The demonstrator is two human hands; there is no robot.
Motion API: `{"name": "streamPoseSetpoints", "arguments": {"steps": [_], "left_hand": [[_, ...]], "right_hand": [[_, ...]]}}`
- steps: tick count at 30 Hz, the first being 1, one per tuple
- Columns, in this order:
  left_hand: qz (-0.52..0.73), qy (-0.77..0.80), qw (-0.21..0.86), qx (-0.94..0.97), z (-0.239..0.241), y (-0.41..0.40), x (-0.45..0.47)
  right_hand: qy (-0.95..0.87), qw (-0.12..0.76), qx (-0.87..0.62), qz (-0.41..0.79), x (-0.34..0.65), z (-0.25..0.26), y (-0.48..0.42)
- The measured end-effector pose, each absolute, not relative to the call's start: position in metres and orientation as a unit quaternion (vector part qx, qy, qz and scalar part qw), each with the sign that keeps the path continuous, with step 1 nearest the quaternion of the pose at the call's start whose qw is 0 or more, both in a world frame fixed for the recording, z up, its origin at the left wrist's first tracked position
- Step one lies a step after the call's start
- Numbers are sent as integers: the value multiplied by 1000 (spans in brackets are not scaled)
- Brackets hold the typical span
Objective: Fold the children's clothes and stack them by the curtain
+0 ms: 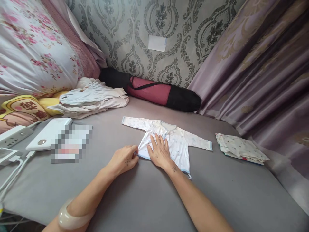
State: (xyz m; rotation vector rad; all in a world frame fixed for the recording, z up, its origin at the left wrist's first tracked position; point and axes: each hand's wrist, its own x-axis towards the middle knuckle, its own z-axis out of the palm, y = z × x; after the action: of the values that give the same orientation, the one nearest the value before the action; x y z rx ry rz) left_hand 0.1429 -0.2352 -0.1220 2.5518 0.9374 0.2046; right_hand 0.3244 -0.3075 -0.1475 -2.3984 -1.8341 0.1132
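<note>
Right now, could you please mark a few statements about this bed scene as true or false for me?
1. The right hand lies flat on the baby shirt. True.
2. The left hand is well clear of the shirt. False: it pinches the shirt's edge.
3. The folded stack lies left of the shirt. False: it lies to its right.
4. A rolled mat bag lies along the wall. True.

place: home bedroom | signs: bed sheet (145, 193), floral pillow (31, 48), curtain (260, 71)
</note>
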Motion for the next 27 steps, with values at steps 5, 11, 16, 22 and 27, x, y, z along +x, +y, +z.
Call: {"name": "streamPoseSetpoints", "arguments": {"steps": [5, 11, 16, 22, 27], "left_hand": [[83, 332, 205, 917, -119, -235, 140], [228, 253, 121, 932, -134, -231, 146], [231, 144, 97, 957, -157, -223, 148], [167, 146, 102, 970, -161, -222, 146], [152, 148, 99, 972, -160, -221, 144]], "right_hand": [[-603, 68, -791, 74, 325, -140, -308], [-595, 106, -788, 116, 341, -107, -279], [-592, 135, -793, 54, 364, -116, -227], [-569, 125, -808, 87, 370, -148, -203], [-559, 132, -811, 113, 373, -150, -199]]}}
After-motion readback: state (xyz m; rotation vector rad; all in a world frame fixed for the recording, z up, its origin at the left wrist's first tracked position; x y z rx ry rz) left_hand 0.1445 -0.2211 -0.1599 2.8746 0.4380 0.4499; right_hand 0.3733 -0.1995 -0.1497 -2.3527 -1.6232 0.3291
